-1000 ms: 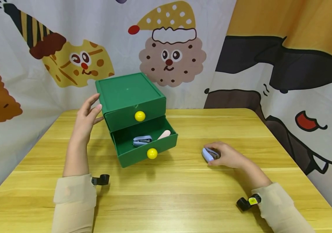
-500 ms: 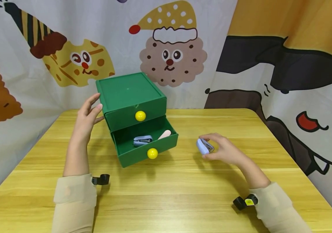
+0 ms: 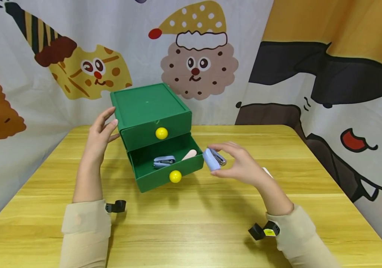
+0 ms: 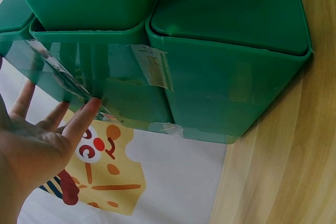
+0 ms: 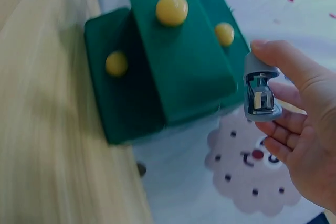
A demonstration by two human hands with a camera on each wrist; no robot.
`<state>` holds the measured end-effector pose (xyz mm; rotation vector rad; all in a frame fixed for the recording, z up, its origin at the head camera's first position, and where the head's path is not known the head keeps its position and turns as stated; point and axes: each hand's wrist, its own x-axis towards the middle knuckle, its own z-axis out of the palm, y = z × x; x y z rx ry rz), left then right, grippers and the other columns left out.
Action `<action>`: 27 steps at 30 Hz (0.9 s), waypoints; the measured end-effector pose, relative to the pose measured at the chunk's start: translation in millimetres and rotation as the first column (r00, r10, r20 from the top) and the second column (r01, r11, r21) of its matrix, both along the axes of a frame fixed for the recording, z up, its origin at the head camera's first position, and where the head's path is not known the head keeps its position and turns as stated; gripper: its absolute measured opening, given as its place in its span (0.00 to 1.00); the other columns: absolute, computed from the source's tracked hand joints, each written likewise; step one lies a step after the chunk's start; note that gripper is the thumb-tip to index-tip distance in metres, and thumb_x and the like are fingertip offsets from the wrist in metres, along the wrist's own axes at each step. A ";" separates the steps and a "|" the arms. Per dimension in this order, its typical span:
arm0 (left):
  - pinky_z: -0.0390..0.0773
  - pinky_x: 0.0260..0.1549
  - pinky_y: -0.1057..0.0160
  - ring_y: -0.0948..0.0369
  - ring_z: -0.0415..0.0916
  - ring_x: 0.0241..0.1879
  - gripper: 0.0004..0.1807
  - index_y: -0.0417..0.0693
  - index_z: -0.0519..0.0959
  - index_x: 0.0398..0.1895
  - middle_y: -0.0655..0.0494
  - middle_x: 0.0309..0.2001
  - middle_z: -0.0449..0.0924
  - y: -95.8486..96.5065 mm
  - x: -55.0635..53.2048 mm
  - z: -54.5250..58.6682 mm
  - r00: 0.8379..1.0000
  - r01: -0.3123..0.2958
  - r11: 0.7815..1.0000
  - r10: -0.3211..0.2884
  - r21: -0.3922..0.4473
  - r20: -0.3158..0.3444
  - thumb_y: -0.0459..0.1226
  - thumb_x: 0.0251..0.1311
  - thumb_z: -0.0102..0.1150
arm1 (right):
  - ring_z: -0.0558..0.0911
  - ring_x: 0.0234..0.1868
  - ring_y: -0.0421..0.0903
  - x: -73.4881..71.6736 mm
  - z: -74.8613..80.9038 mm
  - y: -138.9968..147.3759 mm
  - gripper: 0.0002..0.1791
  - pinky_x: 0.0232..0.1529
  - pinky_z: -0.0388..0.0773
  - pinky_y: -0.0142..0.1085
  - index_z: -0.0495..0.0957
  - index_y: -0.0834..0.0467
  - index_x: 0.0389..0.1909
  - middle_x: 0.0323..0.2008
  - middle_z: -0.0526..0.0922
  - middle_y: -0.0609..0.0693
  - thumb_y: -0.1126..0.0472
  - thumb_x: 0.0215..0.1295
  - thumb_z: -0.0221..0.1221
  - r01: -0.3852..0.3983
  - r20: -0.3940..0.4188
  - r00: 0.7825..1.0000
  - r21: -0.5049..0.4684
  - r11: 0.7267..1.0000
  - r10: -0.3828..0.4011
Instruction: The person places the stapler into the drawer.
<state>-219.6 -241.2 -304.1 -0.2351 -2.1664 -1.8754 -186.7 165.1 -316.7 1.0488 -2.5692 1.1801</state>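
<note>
A green drawer cabinet (image 3: 150, 108) with yellow knobs stands on the table, one drawer (image 3: 164, 178) pulled out below the top one. Inside that drawer lie a blue mini stapler (image 3: 164, 161) and a pale pink rounded stick (image 3: 189, 154). My left hand (image 3: 98, 139) touches the cabinet's left side with its fingertips, fingers spread; the left wrist view shows those fingers (image 4: 84, 119) against the taped green wall. Between thumb and fingers, my right hand (image 3: 241, 163) pinches another blue mini stapler (image 3: 212, 159), held up just right of the open drawer's front corner. Its metal inside shows in the right wrist view.
A small white object (image 3: 267, 172) lies on the wooden table (image 3: 191, 230), partly hidden behind my right forearm. Behind the table hangs a curtain (image 3: 204, 74) with cartoon prints.
My right hand has lifted the stapler off the table and carried it left, up beside the open drawer. The white object has come into view behind the forearm. The left hand stays put.
</note>
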 end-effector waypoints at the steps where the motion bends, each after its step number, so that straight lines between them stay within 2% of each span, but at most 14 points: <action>1: 0.64 0.58 0.39 0.52 0.54 0.68 0.29 0.60 0.61 0.72 0.57 0.73 0.51 0.0 0.0 0.1 1.000 -0.001 1.000 0.001 -0.002 0.001 0.49 0.69 0.51 | 0.72 0.55 0.49 1.0 1.8 -5.0 0.36 0.52 0.71 0.51 0.75 0.55 0.60 0.56 0.77 0.47 0.56 0.48 0.75 0.001 -0.009 1.000 -0.006 1.000 -0.001; 9: 0.67 0.58 0.42 0.52 0.54 0.68 0.29 0.60 0.61 0.72 0.57 0.73 0.51 0.3 0.1 0.6 1.000 -0.003 1.000 0.003 -0.010 0.004 0.49 0.69 0.51 | 0.72 0.56 0.48 7.2 10.8 -41.1 0.36 0.55 0.71 0.51 0.76 0.53 0.60 0.57 0.76 0.47 0.58 0.46 0.76 -0.001 0.000 1.000 -0.080 0.997 0.001; 15: 0.69 0.57 0.46 0.53 0.54 0.67 0.29 0.60 0.61 0.72 0.57 0.73 0.51 -0.1 0.3 0.6 1.000 -0.002 1.000 0.002 -0.007 0.006 0.49 0.69 0.51 | 0.71 0.57 0.47 11.6 16.7 -67.0 0.37 0.54 0.73 0.52 0.76 0.54 0.60 0.57 0.76 0.50 0.58 0.46 0.76 -0.040 -0.059 0.998 -0.117 0.992 0.033; 22: 0.70 0.57 0.47 0.52 0.54 0.67 0.29 0.60 0.61 0.72 0.57 0.73 0.51 -0.5 0.7 0.2 1.000 -0.003 1.000 0.004 -0.008 0.009 0.49 0.69 0.51 | 0.71 0.54 0.42 17.3 22.8 -94.4 0.36 0.51 0.74 0.42 0.76 0.53 0.60 0.55 0.76 0.46 0.55 0.46 0.76 -0.075 -0.079 0.995 -0.146 0.986 0.064; 27: 0.72 0.55 0.51 0.52 0.54 0.67 0.29 0.59 0.61 0.72 0.56 0.73 0.51 -0.7 0.6 0.5 1.000 -0.005 1.000 0.005 -0.013 0.004 0.49 0.69 0.51 | 0.71 0.52 0.41 18.5 21.5 -112.2 0.37 0.48 0.77 0.42 0.76 0.56 0.59 0.53 0.77 0.47 0.57 0.45 0.76 -0.066 -0.069 0.996 -0.180 0.981 0.055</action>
